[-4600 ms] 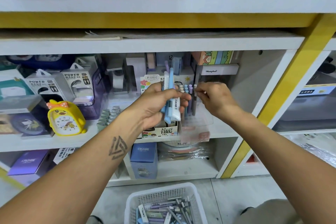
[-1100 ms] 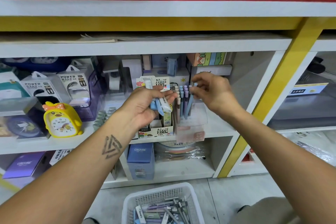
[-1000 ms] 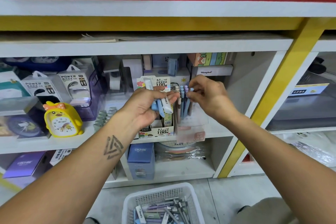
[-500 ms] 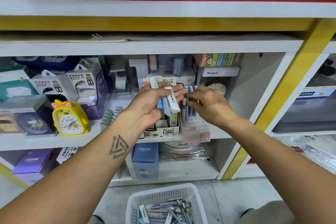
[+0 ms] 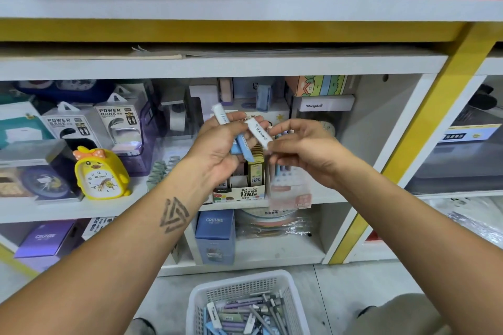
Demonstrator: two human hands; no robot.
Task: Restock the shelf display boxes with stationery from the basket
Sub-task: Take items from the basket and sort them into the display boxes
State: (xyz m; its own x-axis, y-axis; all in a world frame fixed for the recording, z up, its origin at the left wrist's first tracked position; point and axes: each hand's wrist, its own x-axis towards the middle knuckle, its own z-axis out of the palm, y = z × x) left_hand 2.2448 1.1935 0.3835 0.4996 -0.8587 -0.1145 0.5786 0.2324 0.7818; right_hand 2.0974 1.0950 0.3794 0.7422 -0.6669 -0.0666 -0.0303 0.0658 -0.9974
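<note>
left hand [image 5: 220,149] grips a bunch of white & blue eraser sticks [image 5: 242,141] in front of the shelf's lead-refill display box [image 5: 239,187]; right hand [image 5: 304,149] pinches the end of one white stick [image 5: 258,134]. white basket [image 5: 196,304] of stationery sits on floor below.

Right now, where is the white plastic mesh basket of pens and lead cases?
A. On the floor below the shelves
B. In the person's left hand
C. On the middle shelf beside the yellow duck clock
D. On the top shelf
A: the white plastic mesh basket sits on the grey floor in front of the lowest shelf, below both hands, which are up at the middle shelf.
</note>
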